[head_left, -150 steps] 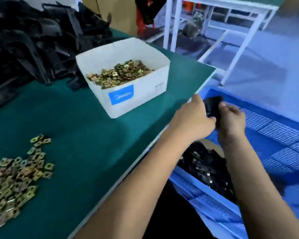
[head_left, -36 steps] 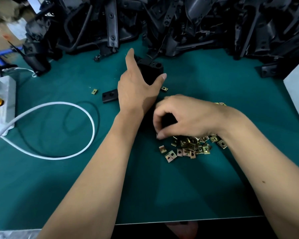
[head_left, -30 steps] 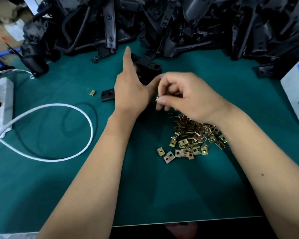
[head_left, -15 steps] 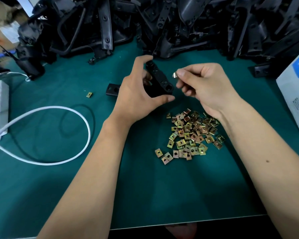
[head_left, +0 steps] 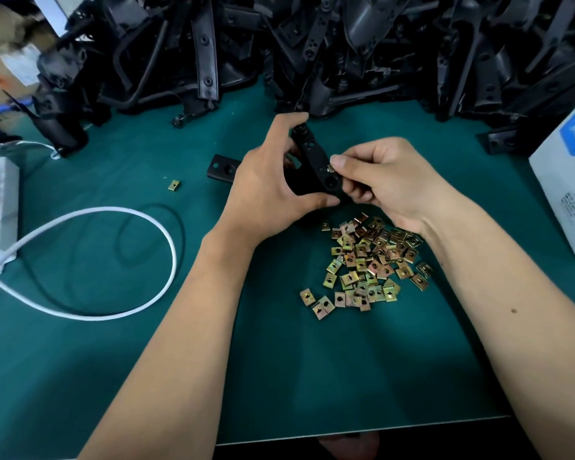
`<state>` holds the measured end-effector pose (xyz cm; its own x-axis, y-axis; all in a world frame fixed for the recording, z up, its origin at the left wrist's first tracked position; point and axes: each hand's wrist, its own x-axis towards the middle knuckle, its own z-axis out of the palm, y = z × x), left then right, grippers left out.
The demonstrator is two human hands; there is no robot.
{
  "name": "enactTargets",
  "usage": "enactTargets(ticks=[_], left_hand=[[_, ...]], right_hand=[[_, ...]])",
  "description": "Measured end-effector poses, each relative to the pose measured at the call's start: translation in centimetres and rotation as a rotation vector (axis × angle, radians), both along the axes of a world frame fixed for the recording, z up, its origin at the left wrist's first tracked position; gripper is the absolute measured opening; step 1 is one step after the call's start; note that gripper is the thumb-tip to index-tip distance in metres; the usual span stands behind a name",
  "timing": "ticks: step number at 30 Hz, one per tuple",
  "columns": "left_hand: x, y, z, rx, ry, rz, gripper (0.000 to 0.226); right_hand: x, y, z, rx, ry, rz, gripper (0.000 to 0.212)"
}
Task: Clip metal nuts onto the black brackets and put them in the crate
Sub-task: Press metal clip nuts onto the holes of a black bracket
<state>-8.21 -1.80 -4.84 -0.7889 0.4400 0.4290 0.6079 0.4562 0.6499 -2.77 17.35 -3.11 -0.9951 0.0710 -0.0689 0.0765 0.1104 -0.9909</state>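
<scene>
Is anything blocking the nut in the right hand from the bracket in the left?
Nothing visible. The right hand pinches a metal nut right against the black bracket gripped by the left hand; no other object lies between them.

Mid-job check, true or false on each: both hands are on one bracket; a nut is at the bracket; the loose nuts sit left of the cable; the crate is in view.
1. The left hand grips the black bracket. True.
2. The right hand pinches a metal nut against that bracket. True.
3. The pile of nuts lies left of the white cable. False: it lies to the right.
4. The crate is in view. False: none shows.
</scene>
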Motion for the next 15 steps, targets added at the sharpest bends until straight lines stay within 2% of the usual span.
enactTargets(ticks=[5,15], left_hand=[[0.2,0.23,0.16,-0.038,0.0,0.015,0.108],[0.42,0.86,0.14,-0.029,0.071,0.078,0.111]], right_hand=[[0.12,-0.06,-0.03,0.076,0.017,-0.054,0.023],[0.41,0.09,0.32,0.037,-0.038,-0.009,0.024]])
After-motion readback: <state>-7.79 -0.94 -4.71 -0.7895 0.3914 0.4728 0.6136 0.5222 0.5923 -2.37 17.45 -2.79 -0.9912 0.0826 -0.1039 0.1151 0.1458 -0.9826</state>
